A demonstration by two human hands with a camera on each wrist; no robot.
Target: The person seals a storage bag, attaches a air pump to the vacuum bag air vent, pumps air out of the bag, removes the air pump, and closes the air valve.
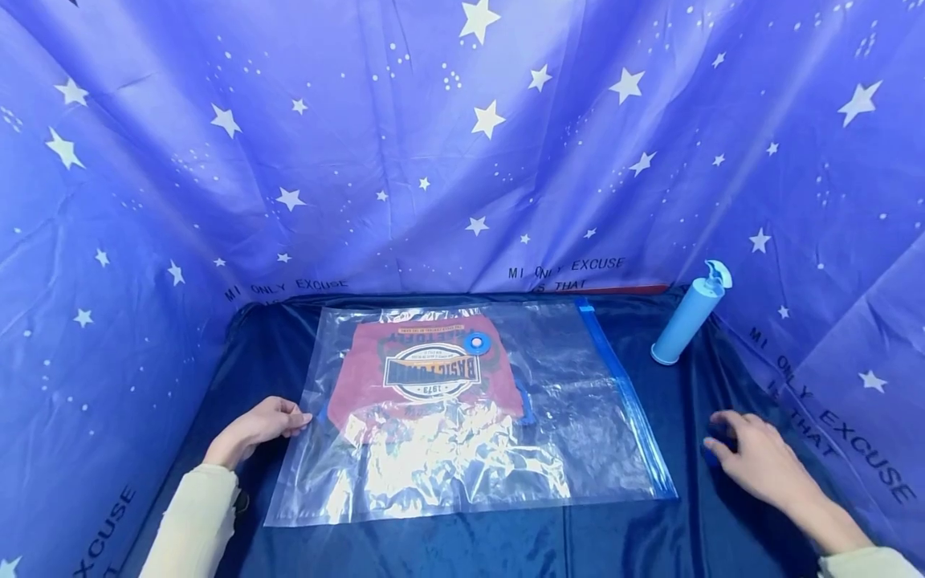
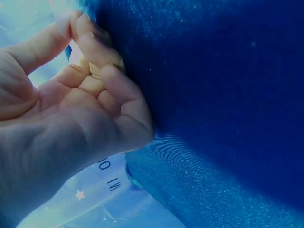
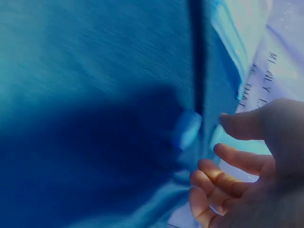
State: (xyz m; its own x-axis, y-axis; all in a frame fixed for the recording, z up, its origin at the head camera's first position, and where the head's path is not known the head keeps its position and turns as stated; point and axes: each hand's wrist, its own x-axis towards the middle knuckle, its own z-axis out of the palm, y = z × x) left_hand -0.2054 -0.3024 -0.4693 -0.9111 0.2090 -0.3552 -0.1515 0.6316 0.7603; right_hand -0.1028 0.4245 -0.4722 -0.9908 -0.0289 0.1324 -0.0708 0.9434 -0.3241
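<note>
A clear vacuum storage bag [image 1: 549,449] with a blue zip edge lies flat on the dark blue cloth. Inside it is a folded red garment [image 1: 368,361] with a printed logo, under the bag's round blue valve [image 1: 477,343]. My left hand [image 1: 263,425] pinches the bag's left edge between thumb and fingertips; its other fingers are curled in the left wrist view. Off the bag's zip side, my right hand [image 1: 759,457] hovers with loosely bent fingers around a small blue piece [image 3: 188,130] on the cloth. In the right wrist view, a gap shows between fingertips and piece.
A light blue hand pump [image 1: 682,321] stands at the back right, beyond the right hand. Purple curtains with stars [image 1: 405,144] enclose the back and both sides. Dark blue cloth [image 1: 607,538] covers the surface, with folds at the right.
</note>
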